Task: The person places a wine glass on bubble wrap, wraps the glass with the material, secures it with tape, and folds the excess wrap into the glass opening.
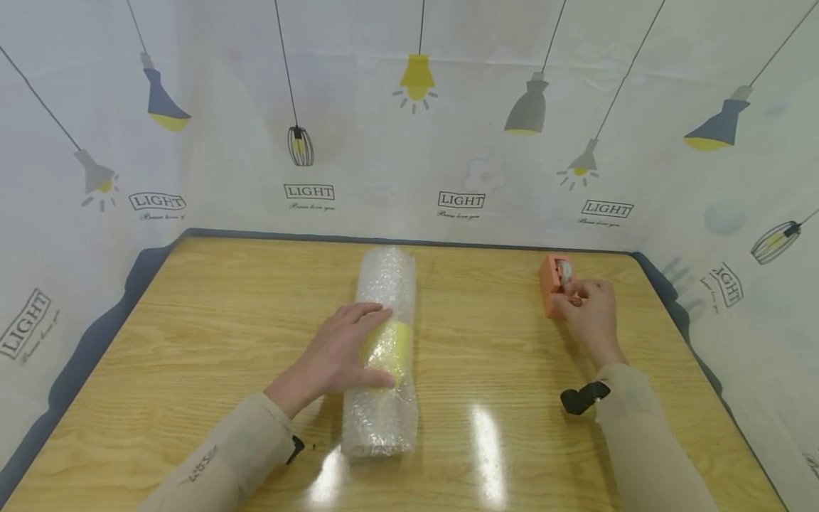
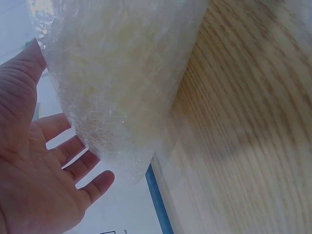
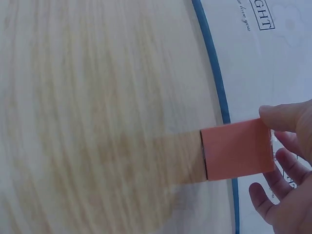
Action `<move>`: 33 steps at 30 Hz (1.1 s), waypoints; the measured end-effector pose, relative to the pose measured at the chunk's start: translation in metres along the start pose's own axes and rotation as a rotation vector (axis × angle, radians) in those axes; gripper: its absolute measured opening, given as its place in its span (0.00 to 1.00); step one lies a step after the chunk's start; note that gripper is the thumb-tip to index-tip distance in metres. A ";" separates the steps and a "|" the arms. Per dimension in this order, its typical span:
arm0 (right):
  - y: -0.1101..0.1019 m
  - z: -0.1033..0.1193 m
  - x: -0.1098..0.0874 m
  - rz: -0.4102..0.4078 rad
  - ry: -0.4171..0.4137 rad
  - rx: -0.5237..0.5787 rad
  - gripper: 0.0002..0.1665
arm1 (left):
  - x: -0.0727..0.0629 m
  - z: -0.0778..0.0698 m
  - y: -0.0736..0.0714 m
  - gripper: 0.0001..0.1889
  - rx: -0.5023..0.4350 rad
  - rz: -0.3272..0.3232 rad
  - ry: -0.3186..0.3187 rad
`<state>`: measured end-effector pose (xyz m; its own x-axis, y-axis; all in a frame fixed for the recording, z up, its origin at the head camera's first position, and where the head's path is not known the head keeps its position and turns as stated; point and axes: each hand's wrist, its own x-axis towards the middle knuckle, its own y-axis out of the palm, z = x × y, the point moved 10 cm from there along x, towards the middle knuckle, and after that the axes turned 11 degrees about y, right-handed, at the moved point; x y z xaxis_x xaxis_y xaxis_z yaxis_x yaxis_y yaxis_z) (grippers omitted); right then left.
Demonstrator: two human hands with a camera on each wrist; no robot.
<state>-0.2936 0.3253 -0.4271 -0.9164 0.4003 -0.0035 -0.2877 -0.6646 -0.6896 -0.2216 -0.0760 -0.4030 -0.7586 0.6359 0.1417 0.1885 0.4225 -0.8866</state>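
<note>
A bubble-wrapped roll lies lengthwise on the wooden table, with something yellow showing through the wrap. Across its middle rests my left hand, thumb and fingers spread. In the left wrist view the loosely extended fingers touch the side of the bubble wrap. An orange tape dispenser stands at the back right, holding a roll of tape. My right hand is at its near end, thumb and fingertips pinching at the tape's end; the strip itself is hard to make out.
The wooden table has a dark blue edge against a white curtain printed with lamps, which closes in the back and both sides. Bare tabletop lies between the roll and the dispenser.
</note>
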 end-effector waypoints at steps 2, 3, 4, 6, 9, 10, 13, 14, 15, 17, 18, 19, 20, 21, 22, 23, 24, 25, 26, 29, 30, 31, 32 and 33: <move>-0.001 0.000 0.001 0.006 0.005 0.006 0.17 | 0.000 0.000 0.000 0.59 -0.001 0.001 -0.001; -0.001 0.001 0.001 0.008 0.007 0.008 0.17 | 0.000 -0.001 0.000 0.59 -0.001 0.000 -0.001; -0.001 0.002 0.001 0.010 0.007 0.008 0.17 | 0.000 -0.001 0.000 0.59 -0.001 0.000 -0.001; -0.003 0.003 0.001 0.006 0.015 -0.002 0.17 | 0.000 -0.001 0.000 0.59 -0.003 0.000 -0.002; -0.006 0.005 0.001 -0.006 0.031 -0.011 0.18 | 0.000 -0.002 -0.001 0.59 -0.001 0.001 -0.003; -0.007 0.006 0.001 -0.012 0.033 -0.011 0.20 | 0.000 -0.002 -0.001 0.59 -0.001 0.003 -0.005; -0.009 0.006 0.003 -0.016 0.060 -0.006 0.25 | 0.000 -0.003 -0.001 0.59 -0.001 0.007 -0.008; -0.010 0.005 0.003 -0.008 0.082 0.003 0.27 | 0.000 -0.003 -0.001 0.59 0.000 0.007 -0.007; -0.009 0.003 0.003 0.009 0.112 0.026 0.27 | 0.000 -0.003 -0.001 0.58 0.002 0.007 -0.005; -0.006 -0.004 0.004 0.064 0.193 0.110 0.29 | 0.001 -0.003 -0.001 0.58 0.002 0.010 -0.006; -0.004 -0.008 0.004 0.093 0.237 0.166 0.30 | 0.001 -0.004 -0.001 0.59 0.003 0.010 -0.005; -0.002 -0.011 0.004 0.123 0.278 0.228 0.30 | 0.001 -0.004 -0.001 0.59 0.005 0.010 -0.005; 0.001 -0.014 0.003 0.148 0.315 0.295 0.31 | 0.001 -0.004 -0.001 0.58 0.009 0.008 -0.002; 0.003 -0.016 0.003 0.171 0.349 0.363 0.31 | 0.001 -0.004 -0.001 0.58 0.012 0.005 0.000; 0.005 -0.018 0.002 0.187 0.376 0.421 0.31 | 0.001 -0.004 -0.001 0.58 0.012 0.005 -0.002; 0.006 -0.019 0.001 0.197 0.394 0.465 0.30 | 0.001 -0.004 -0.001 0.58 0.011 0.004 -0.003; 0.007 -0.021 0.001 0.204 0.416 0.512 0.30 | 0.001 -0.004 -0.001 0.58 0.011 0.003 -0.003; 0.008 -0.022 0.000 0.207 0.435 0.548 0.30 | 0.001 -0.004 -0.001 0.58 0.011 0.002 -0.004; 0.009 -0.023 -0.001 0.202 0.453 0.584 0.29 | 0.001 -0.004 -0.001 0.58 0.010 0.001 -0.005; 0.009 -0.027 -0.002 0.162 0.505 0.653 0.26 | 0.002 -0.003 0.000 0.59 0.004 0.007 -0.014; 0.009 -0.029 -0.002 0.143 0.521 0.669 0.24 | 0.002 -0.003 0.000 0.58 0.003 0.009 -0.015; 0.009 -0.030 -0.002 0.122 0.533 0.679 0.22 | 0.002 -0.002 0.001 0.58 0.003 0.010 -0.016; 0.008 -0.031 -0.002 0.104 0.548 0.690 0.21 | 0.002 -0.002 0.001 0.58 0.001 0.011 -0.017; 0.008 -0.032 -0.002 0.088 0.562 0.702 0.19 | 0.002 -0.002 0.001 0.58 0.000 0.013 -0.018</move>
<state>-0.2857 0.3391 -0.4560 -0.7248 0.4564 -0.5161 -0.4955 -0.8658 -0.0698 -0.2218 -0.0726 -0.4026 -0.7670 0.6298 0.1225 0.1986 0.4145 -0.8881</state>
